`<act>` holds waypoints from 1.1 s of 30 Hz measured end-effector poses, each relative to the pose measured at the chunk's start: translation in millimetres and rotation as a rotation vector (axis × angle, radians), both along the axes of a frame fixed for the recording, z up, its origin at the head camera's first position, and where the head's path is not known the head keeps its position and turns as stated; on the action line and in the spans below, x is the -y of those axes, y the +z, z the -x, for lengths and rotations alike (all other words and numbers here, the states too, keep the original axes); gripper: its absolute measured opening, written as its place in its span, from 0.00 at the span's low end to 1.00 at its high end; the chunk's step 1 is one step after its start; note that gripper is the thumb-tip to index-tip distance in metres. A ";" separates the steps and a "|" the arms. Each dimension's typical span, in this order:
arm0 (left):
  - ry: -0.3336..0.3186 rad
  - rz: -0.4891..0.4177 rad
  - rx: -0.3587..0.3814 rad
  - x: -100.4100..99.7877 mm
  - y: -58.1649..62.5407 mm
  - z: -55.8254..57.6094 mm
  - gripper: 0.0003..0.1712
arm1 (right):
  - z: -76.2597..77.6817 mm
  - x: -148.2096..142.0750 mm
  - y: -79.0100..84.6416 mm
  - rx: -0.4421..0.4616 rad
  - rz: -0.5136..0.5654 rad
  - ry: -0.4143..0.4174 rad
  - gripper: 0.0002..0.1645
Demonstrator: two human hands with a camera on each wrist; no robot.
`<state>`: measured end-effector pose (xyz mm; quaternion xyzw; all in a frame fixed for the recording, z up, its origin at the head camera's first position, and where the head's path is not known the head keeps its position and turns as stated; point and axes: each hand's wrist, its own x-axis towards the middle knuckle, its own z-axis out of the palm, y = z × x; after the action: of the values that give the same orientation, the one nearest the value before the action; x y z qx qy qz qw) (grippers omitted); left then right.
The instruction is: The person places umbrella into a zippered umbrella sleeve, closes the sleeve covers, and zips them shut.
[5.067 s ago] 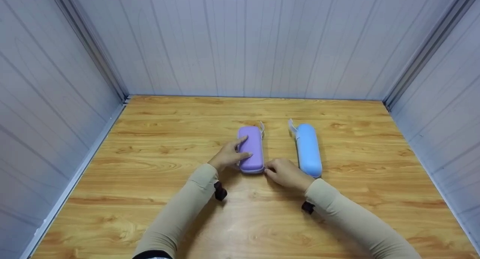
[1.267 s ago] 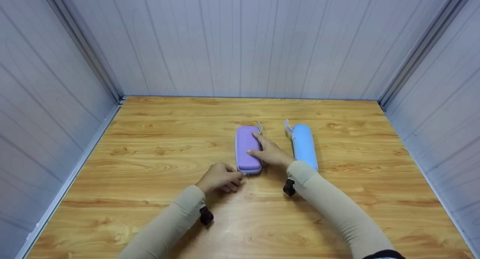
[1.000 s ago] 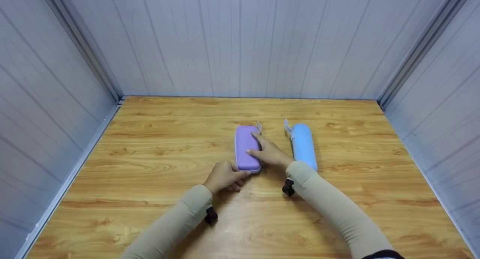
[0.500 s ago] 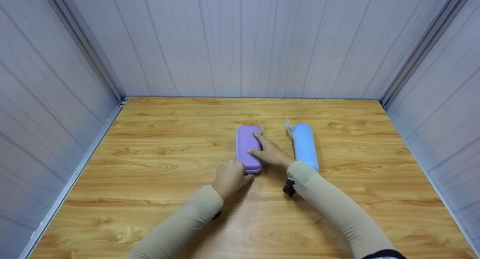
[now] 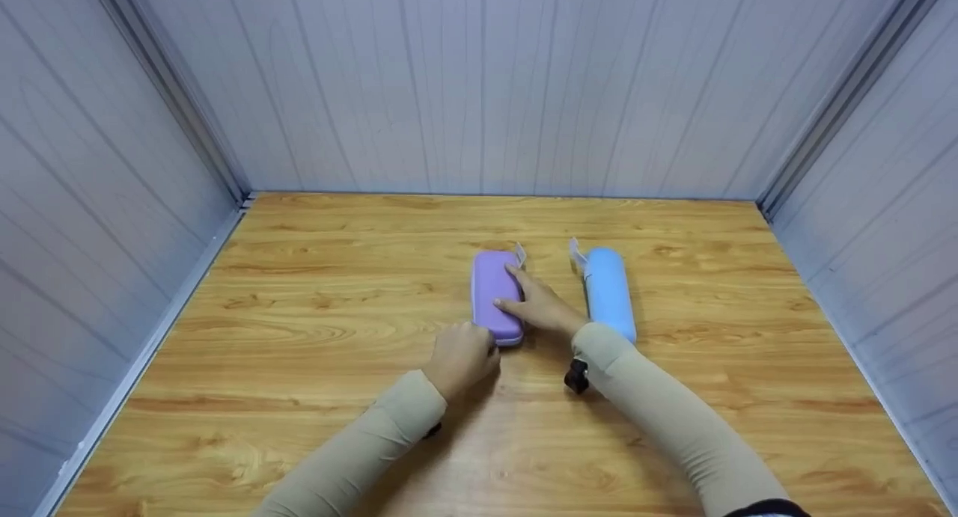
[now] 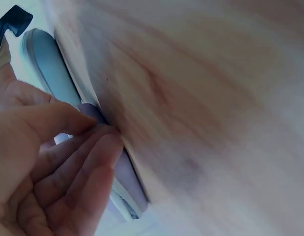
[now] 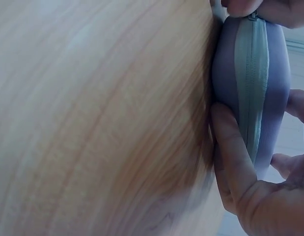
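Note:
A purple zippered hard case [image 5: 494,292] lies lengthwise on the wooden table. My right hand [image 5: 542,304] grips its right side, thumb and a finger over the top, other fingers along the zipper side in the right wrist view. At the near left corner, my left hand [image 5: 460,356] has thumb and fingertips pinched together. The zipper slider [image 7: 253,16] shows right by those fingertips in the right wrist view; its pull is hidden between them. The zipper [image 7: 251,73] looks closed along the right side. A pale strap [image 5: 520,254] stands at the far right corner.
A light blue case [image 5: 610,292] with a pale strap [image 5: 577,254] lies just right of the purple one, partly behind the right wrist. Pale panel walls [image 5: 479,90] enclose the table [image 5: 314,277] at the back and both sides.
Hands have swapped roles since the oldest frame: the right now steadies the purple case, the left is at its near end. Lately the left hand turned knuckles-up and moved slightly right. The case stays put.

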<state>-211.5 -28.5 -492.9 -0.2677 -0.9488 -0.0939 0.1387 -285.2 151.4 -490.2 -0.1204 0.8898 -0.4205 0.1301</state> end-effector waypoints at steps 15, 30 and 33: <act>-0.121 -0.185 0.181 23.8 2.0 6.4 0.09 | -0.8 2.1 -0.3 0.009 0.023 -0.013 0.49; -0.124 -0.306 0.284 35.7 -5.0 16.2 0.09 | -1.2 3.9 -2.5 0.018 0.049 -0.039 0.50; -0.131 -0.305 0.261 35.6 -4.3 15.8 0.08 | -2.8 5.0 -0.5 0.025 0.045 -0.049 0.50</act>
<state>-227.3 -64.1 -497.2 -0.2903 -0.9142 -0.2790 0.0470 -282.4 146.4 -490.7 -0.0963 0.8810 -0.4450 0.1283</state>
